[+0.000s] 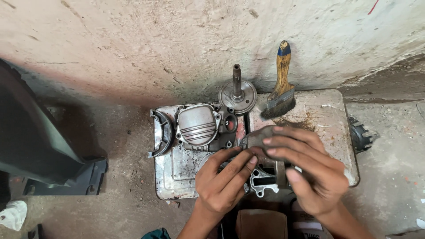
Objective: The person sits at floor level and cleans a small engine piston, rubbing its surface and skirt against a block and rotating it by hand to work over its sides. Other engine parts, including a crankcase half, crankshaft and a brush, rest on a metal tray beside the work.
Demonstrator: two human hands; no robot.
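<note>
Engine casting, a grey metal part, sits gripped in both hands over the near edge of a worn metal tray on the concrete floor. Far left of the tray lies a black plastic panel. On the tray's left edge rests a curved dark brake shoe, and just right of it a ribbed silver engine cover. The left hand has its fingers closed on the casting from the left. At the tray's far edge, against the wall, stands a round flanged shaft; right of it a wooden-handled paintbrush leans, bristles down. The right hand clasps the casting from above. A dark toothed gear peeks past the tray's right edge.
</note>
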